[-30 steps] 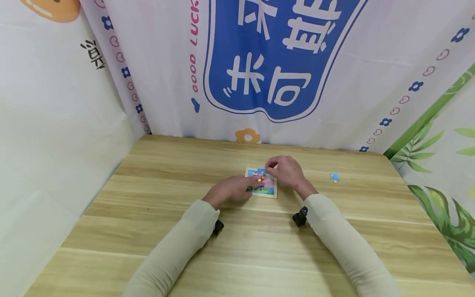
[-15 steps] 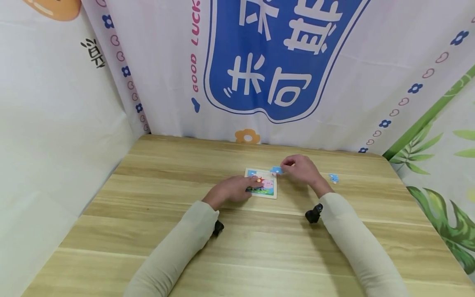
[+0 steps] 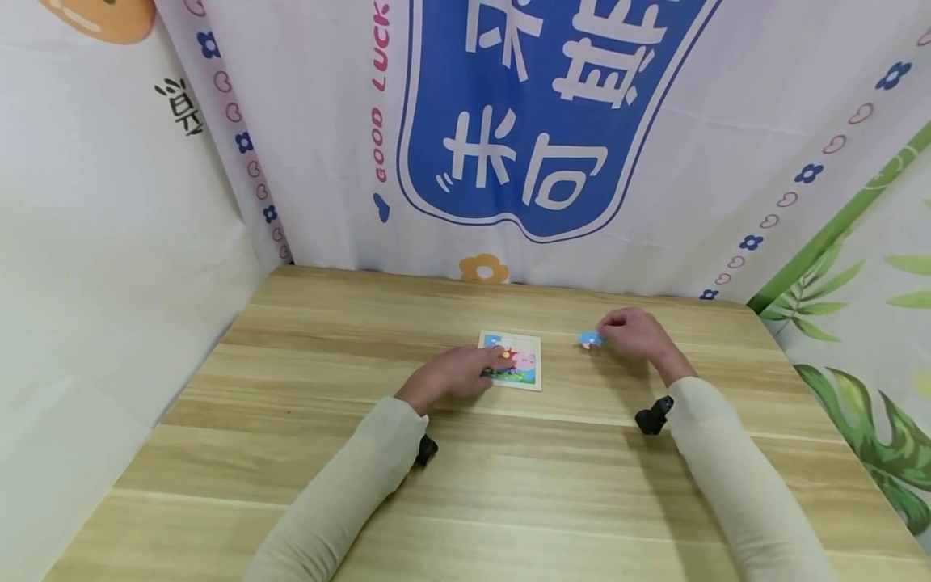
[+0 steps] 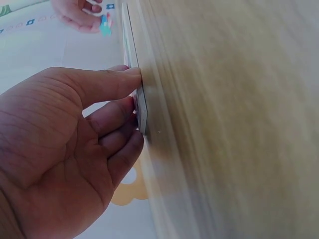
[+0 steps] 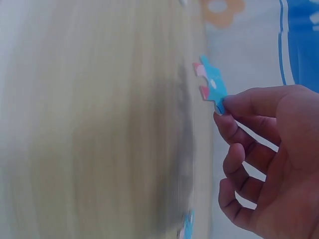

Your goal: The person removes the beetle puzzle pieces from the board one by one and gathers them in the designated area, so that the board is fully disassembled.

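Observation:
A small square jigsaw puzzle board with a pale frame and a pink cartoon pig lies on the table. My left hand holds the board at its left side, one finger reaching over the picture. In the left wrist view the thumb and bent fingers meet the board's edge. To the right of the board, my right hand pinches a blue jigsaw piece between thumb and forefinger, above the tabletop. Its other fingers are curled. Another blue jigsaw piece lies on the table; the right hand hides it in the head view.
The wood-grain table ends at a printed white curtain at the back. More printed cloth hangs at the left and right. A small black camera is worn at the right wrist.
My right hand has lifted the blue jigsaw piece off the upper part of the board and carried it rightward. The left hand has stayed on the board.

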The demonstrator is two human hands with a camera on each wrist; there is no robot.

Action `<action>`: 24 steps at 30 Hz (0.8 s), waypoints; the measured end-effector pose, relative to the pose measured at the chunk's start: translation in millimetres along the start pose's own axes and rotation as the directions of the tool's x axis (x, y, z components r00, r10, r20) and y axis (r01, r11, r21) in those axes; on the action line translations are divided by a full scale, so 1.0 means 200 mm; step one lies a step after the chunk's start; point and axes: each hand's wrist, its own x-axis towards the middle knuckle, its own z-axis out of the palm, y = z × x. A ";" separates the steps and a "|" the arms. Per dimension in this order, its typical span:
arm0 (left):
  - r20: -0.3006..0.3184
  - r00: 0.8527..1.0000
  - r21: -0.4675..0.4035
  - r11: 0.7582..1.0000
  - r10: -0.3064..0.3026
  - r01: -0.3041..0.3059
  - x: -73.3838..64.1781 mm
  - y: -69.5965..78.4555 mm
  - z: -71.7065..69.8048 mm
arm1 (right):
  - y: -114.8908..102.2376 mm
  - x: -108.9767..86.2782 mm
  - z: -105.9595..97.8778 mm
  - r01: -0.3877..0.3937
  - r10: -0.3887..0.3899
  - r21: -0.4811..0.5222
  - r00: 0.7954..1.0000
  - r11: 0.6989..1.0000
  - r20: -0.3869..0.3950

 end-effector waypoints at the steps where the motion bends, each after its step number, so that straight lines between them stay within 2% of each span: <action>1: -0.002 1.000 0.001 1.000 -0.003 0.003 0.00 0.00 0.00 | 0.02 0.00 -0.01 -0.014 0.014 -0.001 1.000 1.000 0.008; 8: -0.003 1.000 0.002 1.000 -0.007 0.007 -0.01 0.00 0.00 | 0.10 -0.02 -0.05 -0.091 0.091 0.007 0.995 0.996 0.027; 16: -0.004 1.000 -0.011 1.000 0.003 -0.003 -0.02 0.00 -0.01 | 0.15 0.01 -0.04 -0.048 0.048 -0.049 0.999 0.998 -0.001; 24: -0.024 1.000 -0.018 1.000 0.007 -0.008 -0.01 -0.01 0.00 | 0.18 0.02 -0.04 -0.061 0.061 -0.085 0.998 0.995 0.001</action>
